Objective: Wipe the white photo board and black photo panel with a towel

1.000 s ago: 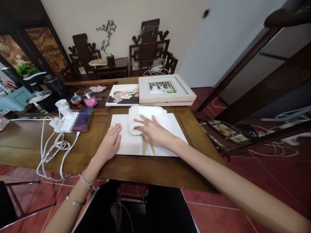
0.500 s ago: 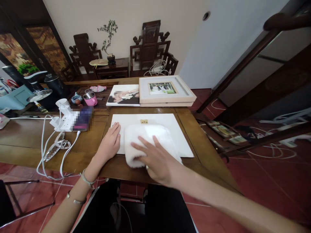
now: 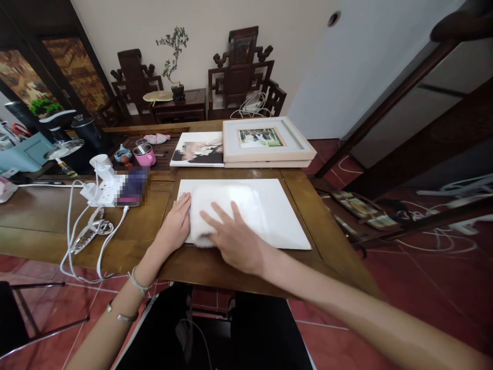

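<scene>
A white board point(image 3: 287, 221) lies flat on the wooden table in front of me. On its left half is a folded, fluffy white cloth point(image 3: 227, 198). My right hand point(image 3: 239, 241) presses on this cloth from above with fingers spread, its thumb side at the cloth's near edge. My left hand point(image 3: 176, 223) rests on the board's left edge, fingers stretched out and close together, just beside the cloth. What lies under the cloth is hidden.
Behind the board lie stacked picture frames point(image 3: 269, 141) and a photo panel point(image 3: 197, 149). To the left are a power strip point(image 3: 110, 190) with trailing white cables, a clear hair claw point(image 3: 90, 234), and a pink cup point(image 3: 144, 154). The table's right edge point(image 3: 339, 226) runs past the board.
My right hand has slid the cloth left and away from me over the board. It now covers the small brass-coloured piece seen before. My left hand stays in place.
</scene>
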{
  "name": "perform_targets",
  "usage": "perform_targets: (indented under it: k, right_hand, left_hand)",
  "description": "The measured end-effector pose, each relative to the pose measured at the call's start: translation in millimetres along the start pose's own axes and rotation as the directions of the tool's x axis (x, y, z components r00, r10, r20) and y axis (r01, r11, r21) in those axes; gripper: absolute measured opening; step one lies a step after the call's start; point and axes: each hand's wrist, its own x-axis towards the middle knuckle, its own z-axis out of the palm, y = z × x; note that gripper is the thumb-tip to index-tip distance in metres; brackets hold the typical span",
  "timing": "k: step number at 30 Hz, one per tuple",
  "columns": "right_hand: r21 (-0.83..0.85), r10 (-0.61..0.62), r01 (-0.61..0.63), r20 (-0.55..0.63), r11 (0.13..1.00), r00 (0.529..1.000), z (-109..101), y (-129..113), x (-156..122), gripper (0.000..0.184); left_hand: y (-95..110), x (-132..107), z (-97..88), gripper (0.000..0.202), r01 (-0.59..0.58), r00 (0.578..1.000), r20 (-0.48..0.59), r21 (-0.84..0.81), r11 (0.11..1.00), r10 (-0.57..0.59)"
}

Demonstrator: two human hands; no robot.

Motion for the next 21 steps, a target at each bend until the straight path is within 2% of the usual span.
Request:
perform_targets:
  k: [4,7,10,14,17,19,21]
  right_hand:
    - [0.138,-0.014,-0.002,0.115,0.990,0.993,-5.5,-40.0,-35.9,0.028]
    - [0.172,0.015,-0.040,0.140,0.984,0.990,-10.2,-44.7,-42.3,0.032]
    - [0.124,0.077,-0.087,0.080,0.988,0.994,-10.1,-27.2,-28.1,0.044]
    - [0.025,0.196,-0.195,-0.102,0.981,0.975,-3.6,4.3,13.0,0.050]
    - [-0.006,0.269,-0.271,-0.088,0.963,0.959,0.1,10.6,39.5,0.047]
    - [-0.022,0.197,-0.200,-0.094,0.980,0.976,1.0,3.7,44.4,0.043]
    - [-0.036,0.033,-0.038,-0.127,0.999,0.991,0.5,-7.4,37.1,0.040]
  left_hand:
    - [3.2,-0.4,-2.5,0.046,0.001,1.000,0.010,0.003,1.000,-0.001]
    - [3.4,-1.1,-1.9,0.046,-0.012,1.000,0.005,0.022,1.000,0.012]
    - [2.7,-1.7,-1.4,0.047,-0.013,1.000,0.021,0.031,0.999,0.012]
    - [6.0,-1.7,-6.7,0.048,0.003,1.000,-0.019,-0.065,0.998,-0.004]
    - [11.2,-1.6,-13.7,0.050,0.026,0.992,-0.117,-0.189,0.982,-0.049]
    - [13.4,-1.8,-16.8,0.052,0.027,0.981,-0.176,-0.272,0.962,-0.077]
    - [14.3,-2.3,-18.1,0.053,0.007,0.975,-0.209,-0.327,0.945,-0.080]
